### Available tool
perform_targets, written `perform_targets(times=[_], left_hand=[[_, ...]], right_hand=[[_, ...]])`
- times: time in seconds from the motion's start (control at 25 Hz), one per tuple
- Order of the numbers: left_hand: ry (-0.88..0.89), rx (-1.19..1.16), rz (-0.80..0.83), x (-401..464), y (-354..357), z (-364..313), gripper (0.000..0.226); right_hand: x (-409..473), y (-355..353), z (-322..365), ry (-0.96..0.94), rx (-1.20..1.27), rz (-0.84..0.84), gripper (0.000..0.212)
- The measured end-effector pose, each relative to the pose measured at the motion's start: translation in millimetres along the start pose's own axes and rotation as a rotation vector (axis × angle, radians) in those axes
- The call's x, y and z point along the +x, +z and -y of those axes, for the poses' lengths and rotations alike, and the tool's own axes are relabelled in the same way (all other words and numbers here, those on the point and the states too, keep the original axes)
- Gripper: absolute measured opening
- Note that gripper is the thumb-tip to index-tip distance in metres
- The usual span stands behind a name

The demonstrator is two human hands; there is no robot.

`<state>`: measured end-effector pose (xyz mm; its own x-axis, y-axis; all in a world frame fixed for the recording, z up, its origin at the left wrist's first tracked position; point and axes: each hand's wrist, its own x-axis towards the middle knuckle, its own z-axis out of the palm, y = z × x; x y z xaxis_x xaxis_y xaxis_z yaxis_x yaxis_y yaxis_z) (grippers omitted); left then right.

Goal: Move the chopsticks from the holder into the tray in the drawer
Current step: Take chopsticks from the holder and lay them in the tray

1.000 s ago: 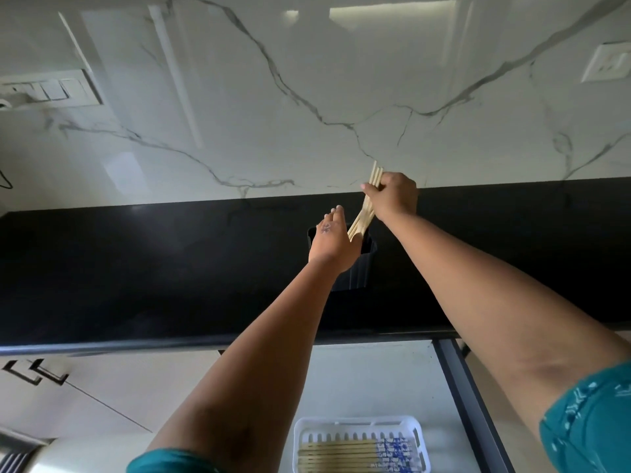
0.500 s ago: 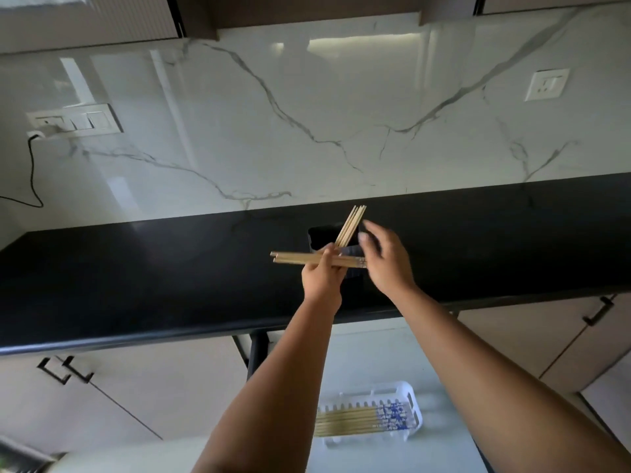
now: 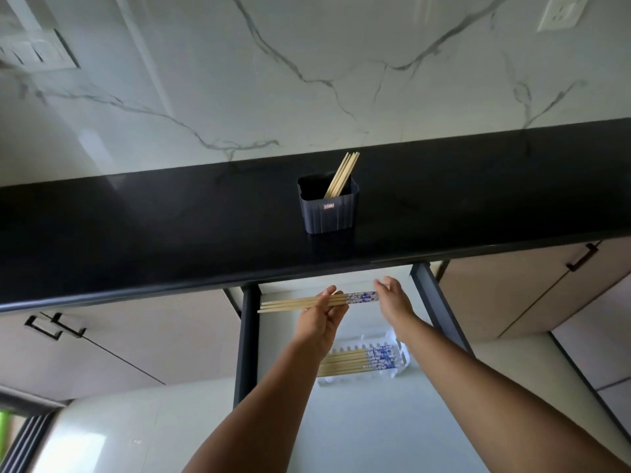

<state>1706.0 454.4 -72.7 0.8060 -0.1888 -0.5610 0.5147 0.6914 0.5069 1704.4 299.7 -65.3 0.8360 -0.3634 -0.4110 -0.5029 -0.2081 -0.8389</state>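
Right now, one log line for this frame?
phase: carry to tray | left hand: holds chopsticks level over drawer | right hand: open, at their patterned end | holder: some left | tray: partly filled

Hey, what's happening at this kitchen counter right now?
A person is moving chopsticks out of the dark holder on the black counter into a white tray in the open drawer. The left hand grips a bundle of chopsticks held level above the drawer, and the right hand touches its patterned end. Several chopsticks already lie in the tray; a few remain in the holder.
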Motion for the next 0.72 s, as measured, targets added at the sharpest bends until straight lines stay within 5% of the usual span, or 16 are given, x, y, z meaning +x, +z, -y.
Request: perform_targets(times=[0.16, 0.24, 0.32, 0.52, 0.6, 0.72], left_hand=[[-0.077, 0.018, -0.085, 14, -22, 27, 0.023], [-0.152, 0.030, -0.115, 18, -31, 47, 0.018], [-0.212, 0.038, -0.188, 27, -43, 59, 0.014], [-0.111, 0.031, -0.493, 54, -94, 32, 0.011], [0.037, 0.236, -0.657, 54, -107, 16, 0.011], [0.411, 1.094, -0.683, 45, -110, 11, 0.017]], right_hand=[[-11, 11, -59, -0.542, -0.781, 0.100, 0.063], [-13, 22, -81, -0.717, -1.086, 0.156, 0.055], [-9, 25, -97, -0.738, -1.234, 0.173, 0.039], [19, 16, -121, -0.664, -1.375, 0.203, 0.044], [26, 15, -121, -0.538, -1.392, 0.282, 0.034], [44, 21, -124, -0.523, -1.437, 0.319, 0.036]])
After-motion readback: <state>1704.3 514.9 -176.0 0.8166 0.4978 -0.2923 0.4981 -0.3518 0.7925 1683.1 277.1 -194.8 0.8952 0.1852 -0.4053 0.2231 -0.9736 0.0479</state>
